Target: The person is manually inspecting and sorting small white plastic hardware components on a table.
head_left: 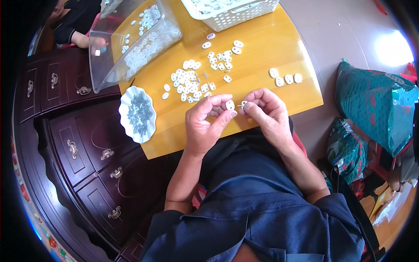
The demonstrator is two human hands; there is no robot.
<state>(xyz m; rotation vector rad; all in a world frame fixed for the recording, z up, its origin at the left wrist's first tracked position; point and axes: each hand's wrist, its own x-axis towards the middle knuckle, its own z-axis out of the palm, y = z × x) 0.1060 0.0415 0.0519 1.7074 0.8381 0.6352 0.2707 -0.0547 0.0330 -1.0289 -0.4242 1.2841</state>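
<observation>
The wearer's dark blue garment [257,192] is facing the near edge of the table [257,50], the landmark for all positions below. Just above the near part of the table, the left hand [205,122] is pinching an oval white piece [230,105] between thumb and forefinger. The right hand [269,118], level with it over the table, is pinching a second white piece [244,104] in the same way. A thin pin [239,105] is projecting from this second piece toward the left hand; it appears to be metal, but is too small to confirm. The two held pieces are facing each other, near but apart.

At the table's left edge, a scalloped white dish [125,127] is holding a heap of small grey pins [139,112]. Toward the table's middle, a group of loose white pieces [185,81] is lying scattered. Near the table's right edge, four white pieces [288,79] are lying close together. On the table's far part, a clear bin [99,65] is standing to the left and a perforated white basket [231,19] to the right, both containing more white parts. Beyond the table's far left corner, another person's arm [80,40] is showing.
</observation>
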